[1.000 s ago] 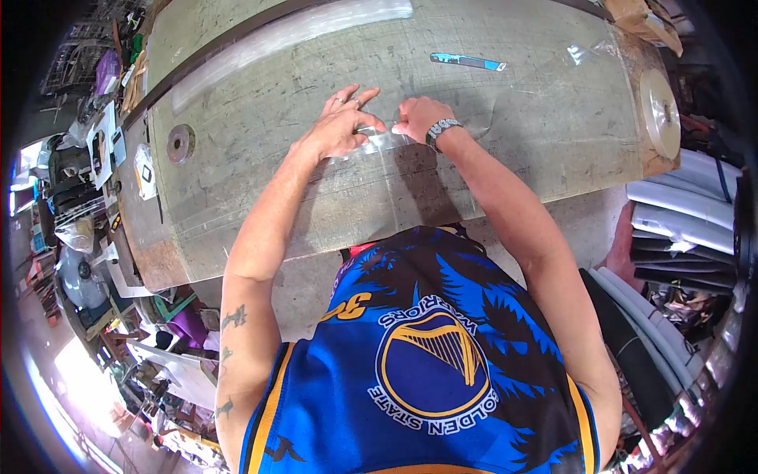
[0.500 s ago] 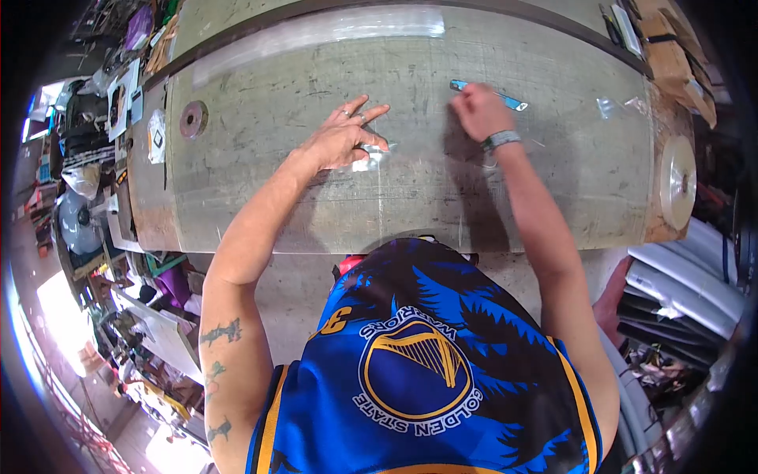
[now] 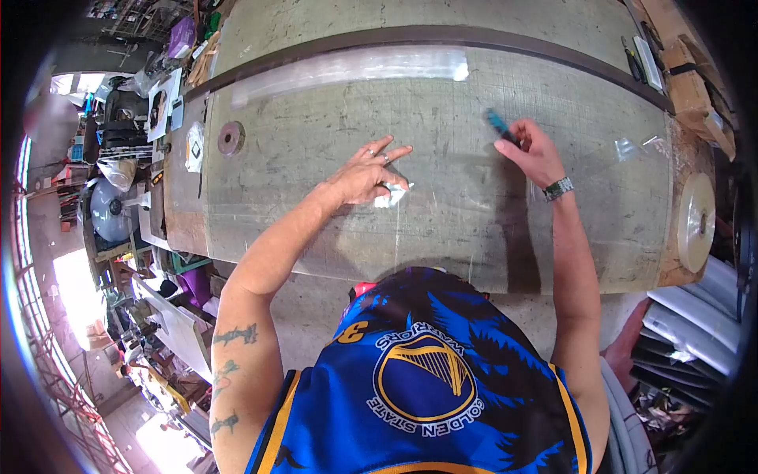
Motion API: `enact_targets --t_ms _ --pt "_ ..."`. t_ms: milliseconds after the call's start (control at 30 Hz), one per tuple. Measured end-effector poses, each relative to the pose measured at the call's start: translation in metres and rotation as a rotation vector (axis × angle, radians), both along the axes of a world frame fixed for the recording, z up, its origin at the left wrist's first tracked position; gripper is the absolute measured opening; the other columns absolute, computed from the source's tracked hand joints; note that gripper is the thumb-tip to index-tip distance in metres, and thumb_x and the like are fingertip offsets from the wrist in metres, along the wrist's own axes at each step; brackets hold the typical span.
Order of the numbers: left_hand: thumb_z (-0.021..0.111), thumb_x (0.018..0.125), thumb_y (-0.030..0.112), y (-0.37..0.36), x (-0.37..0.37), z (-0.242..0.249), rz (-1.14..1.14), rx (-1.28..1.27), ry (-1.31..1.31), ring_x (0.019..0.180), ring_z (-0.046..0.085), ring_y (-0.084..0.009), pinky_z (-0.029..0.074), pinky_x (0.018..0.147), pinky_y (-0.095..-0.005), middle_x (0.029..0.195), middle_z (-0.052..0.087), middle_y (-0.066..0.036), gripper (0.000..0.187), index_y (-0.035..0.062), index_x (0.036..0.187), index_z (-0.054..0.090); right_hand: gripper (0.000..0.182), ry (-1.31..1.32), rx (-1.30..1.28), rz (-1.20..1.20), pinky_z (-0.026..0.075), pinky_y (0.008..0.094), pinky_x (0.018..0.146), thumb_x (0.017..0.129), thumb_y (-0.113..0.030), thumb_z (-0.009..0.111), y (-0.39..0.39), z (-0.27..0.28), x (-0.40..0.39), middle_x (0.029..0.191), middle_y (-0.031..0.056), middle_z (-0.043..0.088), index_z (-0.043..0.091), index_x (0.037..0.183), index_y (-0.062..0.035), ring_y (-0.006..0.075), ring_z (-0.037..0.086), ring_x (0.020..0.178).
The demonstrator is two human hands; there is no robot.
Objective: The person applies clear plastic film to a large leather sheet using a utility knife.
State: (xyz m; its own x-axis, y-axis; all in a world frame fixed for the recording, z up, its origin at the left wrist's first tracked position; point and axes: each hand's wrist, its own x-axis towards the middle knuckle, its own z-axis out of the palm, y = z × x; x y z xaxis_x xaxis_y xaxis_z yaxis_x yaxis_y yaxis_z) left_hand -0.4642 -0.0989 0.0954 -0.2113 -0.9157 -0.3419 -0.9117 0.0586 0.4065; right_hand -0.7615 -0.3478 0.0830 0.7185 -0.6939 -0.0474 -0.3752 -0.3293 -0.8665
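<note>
- Blue and black on the cutter (image 3: 496, 122), gripped in the right hand (image 3: 538, 152), with the dark end wrapped by thumb and fingers and the blue end poking out ahead and to the left.
- Too blurry for any look at a blade; cannot tell out from tucked in.
- Clear and shiny, a small plastic piece (image 3: 391, 196), under the thumb side of the left hand (image 3: 367, 180), well apart from the right hand.
- Left thumb and pointing finger close together at the plastic, other fingers spread wide; cannot tell pinching from just pressing.
- Maybe a slide of the plastic over the flat worktable (image 3: 450, 229), from too light a press.
- Maybe a nick in a left fingertip, from bringing the cutter too near with a bare blade.
- Maybe a twist or a drop of the cutter, from a loose right-hand hold.
- Past the left hand, a long clear strip (image 3: 347, 77), lying flat; past both hands, a dark bar (image 3: 442, 34).
- Left of the left hand, a brown ring (image 3: 230, 137).
- Right of the right hand, a clear scrap (image 3: 625, 149); farther right, a big pale disc (image 3: 696, 221) by the table's end.
</note>
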Motion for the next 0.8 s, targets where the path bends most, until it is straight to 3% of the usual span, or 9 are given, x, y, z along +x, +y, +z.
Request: enact_targets --t_ms 67,167,200,300,400,500,600,733,800 --pt "0.085 0.074 0.021 0.003 -0.002 -0.003 0.001 -0.006 0.005 0.155 0.017 -0.0342 0.026 0.125 -0.0502 0.168 0.026 0.005 0.046 0.0373 0.116 0.076 0.033 -0.078 0.159 -0.062 0.046 0.0299 0.065 0.095 -0.035 0.072 0.010 0.013 0.004 0.076 0.0008 0.056 0.060 0.094 -0.0048 0.0127 0.054 0.070" --pt "0.085 0.074 0.021 0.004 -0.004 -0.003 0.005 0.002 -0.016 0.156 0.017 -0.0339 0.027 0.125 -0.0494 0.168 0.025 0.005 0.046 0.0369 0.116 0.075 0.040 -0.080 0.260 -0.153 0.047 0.0282 0.065 0.100 -0.043 0.063 0.009 -0.027 -0.004 0.078 -0.0001 0.057 0.063 0.096 -0.0036 0.0106 0.055 0.070" --pt "0.086 0.073 0.020 0.005 -0.003 -0.004 0.009 -0.001 -0.014 0.156 0.017 -0.0340 0.026 0.125 -0.0487 0.168 0.026 0.004 0.047 0.0359 0.116 0.075 0.047 -0.094 0.098 -0.185 0.050 0.0332 0.066 0.102 -0.050 0.055 0.014 -0.036 -0.006 0.076 0.0046 0.059 0.067 0.102 -0.0044 0.0162 0.061 0.070" --pt "0.086 0.073 0.020 0.009 -0.001 -0.009 0.011 -0.040 0.009 0.156 0.017 -0.0340 0.026 0.126 -0.0486 0.168 0.027 0.004 0.047 0.0349 0.116 0.075 0.054 -0.019 -0.528 -0.200 0.052 0.0400 0.066 0.103 -0.055 0.049 0.013 -0.049 -0.016 0.073 0.0117 0.063 0.071 0.100 -0.0050 0.0249 0.066 0.067" --pt "0.086 0.072 0.019 0.009 -0.001 -0.012 0.016 -0.028 0.009 0.156 0.016 -0.0335 0.025 0.126 -0.0490 0.168 0.027 0.005 0.050 0.0357 0.118 0.075 0.061 0.506 -0.079 -0.279 0.054 0.0447 0.069 0.102 -0.058 0.046 0.022 -0.021 -0.024 0.073 0.0167 0.066 0.073 0.092 -0.0042 0.0319 0.069 0.069" --pt "0.087 0.072 0.019 0.008 -0.002 -0.008 0.015 -0.003 0.013 0.156 0.016 -0.0340 0.024 0.126 -0.0517 0.168 0.025 0.006 0.050 0.0360 0.118 0.075 0.064 0.339 0.124 -0.329 0.053 0.0408 0.066 0.101 -0.060 0.047 0.062 0.010 -0.024 0.073 0.0134 0.068 0.072 0.085 -0.0030 0.0257 0.067 0.064" --pt "0.087 0.073 0.019 0.006 0.002 -0.009 -0.004 -0.009 0.019 0.155 0.016 -0.0362 0.024 0.125 -0.0538 0.169 0.024 0.005 0.051 0.0360 0.119 0.075 0.052 -0.048 0.224 -0.301 0.051 0.0298 0.061 0.104 -0.046 0.052 0.137 0.053 -0.010 0.074 0.0069 0.068 0.071 0.087 -0.0007 0.0138 0.062 0.063" --pt "0.086 0.075 0.020 0.004 0.006 -0.011 -0.038 -0.029 0.018 0.154 0.018 -0.0395 0.023 0.124 -0.0553 0.169 0.023 0.002 0.051 0.0353 0.122 0.074 0.035 -0.170 0.320 -0.265 0.050 0.0305 0.066 0.105 -0.030 0.056 0.234 0.034 0.019 0.080 0.0079 0.066 0.068 0.098 0.0019 0.0150 0.063 0.070" --pt "0.085 0.076 0.019 0.009 0.008 -0.013 -0.043 -0.052 0.041 0.154 0.019 -0.0410 0.023 0.124 -0.0559 0.169 0.025 -0.001 0.051 0.0352 0.123 0.074 0.030 -0.181 0.159 -0.213 0.050 0.0338 0.068 0.105 -0.025 0.056 0.260 0.027 0.040 0.083 0.0118 0.065 0.068 0.100 0.0027 0.0215 0.064 0.072"
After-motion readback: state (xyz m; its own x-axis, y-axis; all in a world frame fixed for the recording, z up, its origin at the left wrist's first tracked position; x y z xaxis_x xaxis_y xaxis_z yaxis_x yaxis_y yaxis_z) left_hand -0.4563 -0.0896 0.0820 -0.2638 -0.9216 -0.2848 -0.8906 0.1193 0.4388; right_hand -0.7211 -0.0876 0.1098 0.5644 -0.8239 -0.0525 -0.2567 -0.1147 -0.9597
